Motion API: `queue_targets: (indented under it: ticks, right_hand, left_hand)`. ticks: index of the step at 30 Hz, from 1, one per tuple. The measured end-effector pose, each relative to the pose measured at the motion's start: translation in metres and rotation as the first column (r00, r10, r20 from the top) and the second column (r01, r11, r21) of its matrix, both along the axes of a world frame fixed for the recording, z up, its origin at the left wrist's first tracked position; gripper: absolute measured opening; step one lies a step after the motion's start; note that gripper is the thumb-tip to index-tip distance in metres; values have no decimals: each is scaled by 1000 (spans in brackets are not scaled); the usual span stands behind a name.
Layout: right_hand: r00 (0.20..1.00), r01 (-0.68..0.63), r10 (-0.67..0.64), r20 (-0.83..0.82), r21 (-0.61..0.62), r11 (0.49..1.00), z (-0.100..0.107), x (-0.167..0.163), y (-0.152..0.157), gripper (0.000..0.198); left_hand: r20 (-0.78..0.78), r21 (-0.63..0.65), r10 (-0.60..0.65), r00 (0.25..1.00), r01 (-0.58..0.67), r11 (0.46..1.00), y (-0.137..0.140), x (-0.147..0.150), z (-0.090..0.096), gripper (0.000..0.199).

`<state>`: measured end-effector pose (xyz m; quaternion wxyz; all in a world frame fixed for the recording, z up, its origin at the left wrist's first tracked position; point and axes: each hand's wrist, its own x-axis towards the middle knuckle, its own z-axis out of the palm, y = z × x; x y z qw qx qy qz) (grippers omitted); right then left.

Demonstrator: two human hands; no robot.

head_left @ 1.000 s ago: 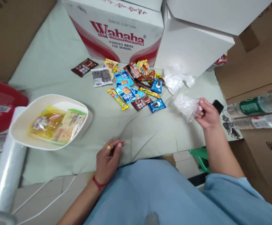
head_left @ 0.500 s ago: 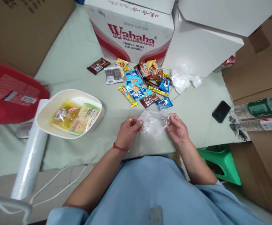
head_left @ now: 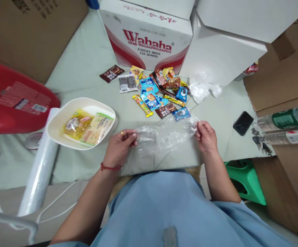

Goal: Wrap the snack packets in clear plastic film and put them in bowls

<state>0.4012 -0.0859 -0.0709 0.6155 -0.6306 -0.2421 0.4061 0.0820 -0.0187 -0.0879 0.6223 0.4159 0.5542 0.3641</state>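
Note:
Clear plastic film (head_left: 164, 139), thin and crinkled, is stretched sideways between my two hands above the table's front edge. My left hand (head_left: 121, 145) pinches its left end; a red cord circles that wrist. At the other end, my right hand (head_left: 206, 136) grips the film between thumb and fingers. Whether the film is a bag or a sheet, I cannot tell. Just beyond it lies a pile of wrapped snacks: a blue packet (head_left: 181, 114), a brown cocoa packet (head_left: 166, 110), a yellow bar (head_left: 142, 105) and several light-blue packets (head_left: 151, 99).
A white bowl (head_left: 51, 132) holding two packets stands left, by a plastic roll (head_left: 39, 171) and a red container (head_left: 15, 99). Crumpled clear plastic (head_left: 199, 87), a Wahaha carton (head_left: 151, 44) and white boxes (head_left: 223, 48) line the back. A phone (head_left: 243, 122), keys (head_left: 261, 144) and bottles (head_left: 282, 118) lie right.
My hands have moved apart, the left one farther leftward and the right one slightly rightward. The bunched film between them has spread out wide. The view has shifted slightly.

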Motion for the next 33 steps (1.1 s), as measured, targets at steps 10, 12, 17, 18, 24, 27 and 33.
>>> queue_targets:
  ticks: [10,12,17,18,24,27,33]
  right_hand:
    - [981,-7,38,189,-163,987,-13,23,-4,33]
    - [984,-24,52,168,-166,986,-13,20,-4,33]
    - [986,-39,68,150,-189,981,-13,16,-5,39]
    - [984,-49,81,157,-198,979,-13,17,-6,40]
    - [965,-142,192,181,-257,956,-2,33,-7,51]
    - [950,-213,268,158,-298,931,6,49,-5,55]
    - [874,-295,402,271,-361,885,10,89,23,52]
  left_hand:
    - [-564,485,284,775,33,874,-34,-15,3,41]
    - [-598,658,363,715,179,731,-49,-2,6,36]
    - [-663,735,250,706,548,400,-59,44,-2,42]
    - [-705,697,232,670,593,403,-54,52,-6,36]
    - [-772,462,-66,632,630,624,-16,63,-12,23]
    - [-527,412,-184,830,439,799,-11,52,1,29]
    - [-36,43,-103,994,104,994,-12,39,22,36]
